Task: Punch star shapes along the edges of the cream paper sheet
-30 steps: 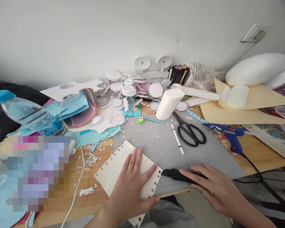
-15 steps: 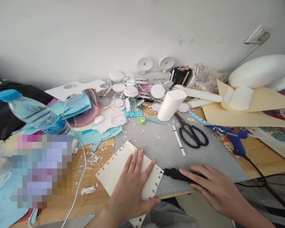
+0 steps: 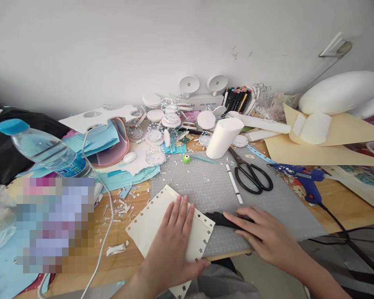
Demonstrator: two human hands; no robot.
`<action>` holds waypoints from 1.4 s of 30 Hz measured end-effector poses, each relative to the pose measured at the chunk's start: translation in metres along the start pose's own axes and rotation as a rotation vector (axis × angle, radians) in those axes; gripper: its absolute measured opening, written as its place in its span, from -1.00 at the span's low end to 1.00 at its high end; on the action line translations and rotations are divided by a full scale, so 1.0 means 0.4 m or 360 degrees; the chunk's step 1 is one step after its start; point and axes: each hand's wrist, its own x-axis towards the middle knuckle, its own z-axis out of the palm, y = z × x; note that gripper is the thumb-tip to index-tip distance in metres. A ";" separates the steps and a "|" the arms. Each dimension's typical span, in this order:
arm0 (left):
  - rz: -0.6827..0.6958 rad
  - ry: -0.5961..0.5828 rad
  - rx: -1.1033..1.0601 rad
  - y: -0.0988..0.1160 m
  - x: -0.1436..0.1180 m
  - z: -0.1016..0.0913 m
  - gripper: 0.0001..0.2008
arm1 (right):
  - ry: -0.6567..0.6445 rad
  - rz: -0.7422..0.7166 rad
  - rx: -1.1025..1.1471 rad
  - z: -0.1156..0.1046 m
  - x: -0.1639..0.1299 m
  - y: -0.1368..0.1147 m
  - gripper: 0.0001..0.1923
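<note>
A cream sheet of paper (image 3: 156, 224) with small flower-shaped holes along its edges lies across the grey cutting mat (image 3: 190, 174) and the wooden table. Pressed flat on it is my left hand (image 3: 173, 236), fingers stretched out and thumb spread near the lower edge. My right hand (image 3: 262, 232) is closed around what looks like a black utility knife (image 3: 220, 219). The knife's front end points left at the sheet's right corner, tucked beside or under the edge; its blade is hidden. A white marker (image 3: 234, 185) and black-handled scissors (image 3: 252, 176) lie beyond my right hand.
Beyond the sheet are a small green punch (image 3: 186, 158) and a white cylinder (image 3: 224, 138). A blue glue gun (image 3: 305, 176) with a cord lies right. On the left are a water bottle (image 3: 46, 147), a white cable (image 3: 107, 216) and paper scraps (image 3: 124, 203).
My right hand and the black knife have moved left and slightly up, its tip further past the sheet's corner. My left index finger has drawn in beside the other fingers; the sheet stays put.
</note>
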 end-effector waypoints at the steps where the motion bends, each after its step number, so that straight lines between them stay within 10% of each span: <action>1: 0.0002 0.0012 0.0007 -0.001 0.000 0.002 0.07 | 0.0005 0.0003 0.0007 0.004 0.011 -0.004 -0.54; 17: 0.0158 -0.0040 -0.0073 -0.029 -0.023 -0.030 -0.18 | -0.0138 -0.0026 0.0042 -0.030 -0.055 -0.050 -0.49; 42: 0.0019 0.0028 0.0056 -0.044 -0.011 -0.004 -0.13 | -0.0119 0.0077 0.0170 0.022 0.065 -0.044 -0.49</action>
